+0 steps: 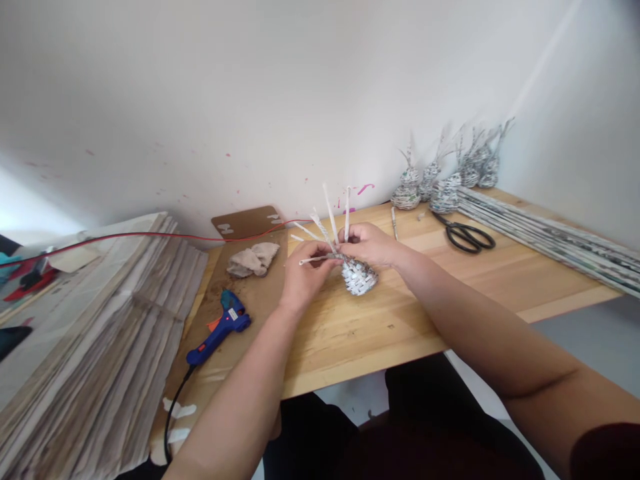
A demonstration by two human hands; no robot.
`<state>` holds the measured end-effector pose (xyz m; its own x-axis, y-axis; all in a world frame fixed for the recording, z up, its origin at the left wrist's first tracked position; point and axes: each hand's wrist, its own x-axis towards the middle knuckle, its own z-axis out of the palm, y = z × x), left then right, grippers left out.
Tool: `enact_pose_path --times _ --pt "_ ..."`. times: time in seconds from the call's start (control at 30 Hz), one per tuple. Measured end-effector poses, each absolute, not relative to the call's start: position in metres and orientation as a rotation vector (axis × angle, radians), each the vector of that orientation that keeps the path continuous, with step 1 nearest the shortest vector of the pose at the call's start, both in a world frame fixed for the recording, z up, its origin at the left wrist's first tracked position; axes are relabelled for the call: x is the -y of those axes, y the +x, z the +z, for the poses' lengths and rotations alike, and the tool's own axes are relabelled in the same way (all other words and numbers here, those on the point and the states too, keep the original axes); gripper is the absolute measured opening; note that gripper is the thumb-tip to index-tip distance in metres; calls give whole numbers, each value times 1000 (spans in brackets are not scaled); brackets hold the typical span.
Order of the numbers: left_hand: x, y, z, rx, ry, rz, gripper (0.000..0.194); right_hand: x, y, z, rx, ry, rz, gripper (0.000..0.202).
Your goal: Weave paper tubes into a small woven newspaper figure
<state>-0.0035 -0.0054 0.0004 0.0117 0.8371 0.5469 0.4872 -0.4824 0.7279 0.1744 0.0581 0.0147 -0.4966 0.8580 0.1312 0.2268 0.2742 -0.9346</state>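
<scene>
A small woven paper basket point(360, 277) with a rounded body lies tilted over the wooden table, its narrow end toward my hands. Several rolled paper strips fan out from that end, some upright and some pointing left. My left hand point(306, 270) is closed, thumb and fingers pinching the strips at the basket's neck from the left. On the other side my right hand point(367, 243) is closed around the base of the upright strips. The fingertips of both hands nearly meet, and part of the neck is hidden behind them.
Left of my hands lie a blue glue gun point(217, 328), a crumpled cloth point(253, 259) and a tall stack of newspapers point(125, 333). A red wire point(190, 235) crosses behind. At right are black scissors point(469, 237), long paper rolls point(550, 243) and several woven pieces point(406, 190).
</scene>
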Motion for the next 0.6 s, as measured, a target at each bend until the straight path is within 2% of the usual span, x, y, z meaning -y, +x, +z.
enact_pose_path --times 0.1,0.4,0.6 --pt "4 -3 -4 -1337 1974 1482 4 -59 176 15 1941 -972 1211 18" --pt "4 -1 -10 -1282 1814 1525 4 -49 177 26 2103 -912 997 11" --pt "6 1 -5 -1286 1755 1572 6 -43 174 28 2083 -898 1094 14"
